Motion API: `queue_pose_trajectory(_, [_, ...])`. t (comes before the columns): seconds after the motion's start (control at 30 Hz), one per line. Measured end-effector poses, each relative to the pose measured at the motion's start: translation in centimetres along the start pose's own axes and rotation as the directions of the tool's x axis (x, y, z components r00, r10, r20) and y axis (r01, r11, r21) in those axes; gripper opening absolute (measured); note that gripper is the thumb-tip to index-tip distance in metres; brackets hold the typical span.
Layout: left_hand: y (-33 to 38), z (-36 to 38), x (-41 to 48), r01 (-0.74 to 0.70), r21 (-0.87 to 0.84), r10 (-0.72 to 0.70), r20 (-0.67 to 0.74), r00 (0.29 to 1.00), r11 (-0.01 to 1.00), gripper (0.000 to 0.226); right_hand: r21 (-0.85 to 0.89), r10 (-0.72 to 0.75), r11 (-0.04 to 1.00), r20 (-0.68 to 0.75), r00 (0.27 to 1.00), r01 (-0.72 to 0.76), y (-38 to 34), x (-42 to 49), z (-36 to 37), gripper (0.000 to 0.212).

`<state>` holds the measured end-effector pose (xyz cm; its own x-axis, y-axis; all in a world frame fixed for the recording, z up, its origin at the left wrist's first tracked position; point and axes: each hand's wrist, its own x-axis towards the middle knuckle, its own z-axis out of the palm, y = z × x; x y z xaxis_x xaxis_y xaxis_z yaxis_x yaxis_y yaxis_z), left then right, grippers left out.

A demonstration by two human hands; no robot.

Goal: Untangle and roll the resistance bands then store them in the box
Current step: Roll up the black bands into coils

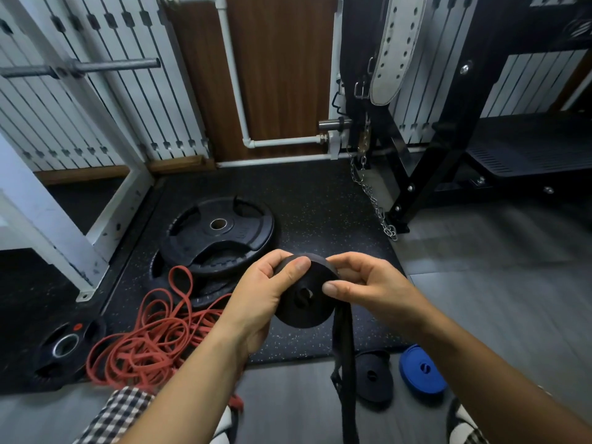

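A black resistance band [304, 302] is wound into a thick roll held in front of me at mid-frame. My left hand [269, 293] grips the roll from the left, thumb on its upper face. My right hand [358, 280] pinches the roll's right edge, where the loose black tail [344, 357] hangs straight down. A tangled heap of red bands [150, 341] lies on the floor at lower left. A rolled black band [373, 376] and a rolled blue band [421, 370] lie on the floor at lower right. No box is in view.
Black weight plates [221, 232] are stacked on the speckled rubber mat, with a smaller plate [64, 347] at far left. A white rack frame [105, 200] stands on the left, a black bench frame [426, 177] with a hanging chain [378, 206] and lifting belt on the right.
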<state>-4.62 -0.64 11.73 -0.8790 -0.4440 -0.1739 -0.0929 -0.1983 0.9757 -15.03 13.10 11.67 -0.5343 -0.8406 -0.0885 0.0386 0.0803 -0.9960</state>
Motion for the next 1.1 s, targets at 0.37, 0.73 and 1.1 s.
queue_pose_trajectory(0.37, [0.1, 0.4, 0.0, -0.037, -0.282, 0.018, -0.071, 0.997, 0.959, 0.03, 0.095, -0.079, 0.991, -0.099, 0.992, 0.088, 0.2, 0.0, 1.4, 0.02])
queue_pose_trajectory(0.73, [0.1, 0.1, 0.1, -0.126, -0.119, 0.112, -0.121, 0.986, 0.985, 0.022, 0.113, -0.032, 0.993, -0.08, 0.996, 0.041, 0.3, 0.0, 1.6, 0.025])
queue_pose_trajectory(1.1, [-0.2, 0.8, 0.4, -0.137, -0.264, 0.062, -0.275, 0.96, 0.955, 0.022, 0.104, 0.048, 0.994, -0.125, 0.991, -0.035, 0.8, 0.0, 1.3, 0.017])
